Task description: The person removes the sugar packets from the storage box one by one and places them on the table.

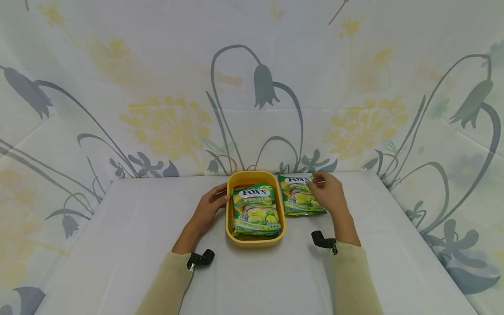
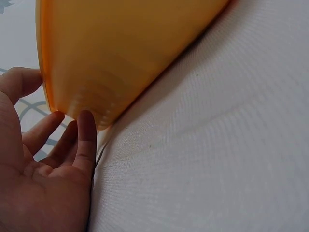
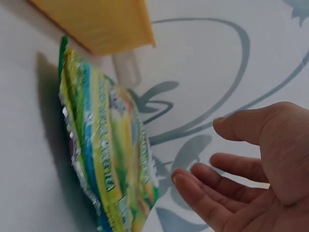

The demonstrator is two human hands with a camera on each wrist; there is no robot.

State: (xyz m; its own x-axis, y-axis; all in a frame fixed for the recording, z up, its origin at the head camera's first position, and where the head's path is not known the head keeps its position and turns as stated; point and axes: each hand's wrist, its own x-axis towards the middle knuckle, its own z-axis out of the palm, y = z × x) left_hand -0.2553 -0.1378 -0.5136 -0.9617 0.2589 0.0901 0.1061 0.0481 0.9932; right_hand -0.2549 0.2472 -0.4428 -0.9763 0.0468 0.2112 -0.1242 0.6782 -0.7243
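Observation:
A yellow plastic basket (image 1: pixel 255 244) stands in the middle of the table's far part. Inside it lies a green and yellow Fox's Spring Tea candy bag (image 1: pixel 257 214), with more green wrapping showing beneath. My left hand (image 1: pixel 208 209) touches the basket's left side with its fingertips, fingers loosely bent. In the left wrist view the fingers lie against the basket's wall (image 2: pixel 130 53). Right of the basket, a second Fox's candy bag (image 1: pixel 298 200) lies flat. Over its right edge is my right hand (image 1: pixel 330 192), its relaxed fingers apart from the bag (image 3: pixel 104 145) in the right wrist view.
A white cloth (image 1: pixel 149 227) covers the table. Behind the table hangs a curtain (image 1: pixel 177 87) printed with grey and yellow flowers, and more of it stands along both sides. Each wrist wears a small black camera (image 1: pixel 323 240).

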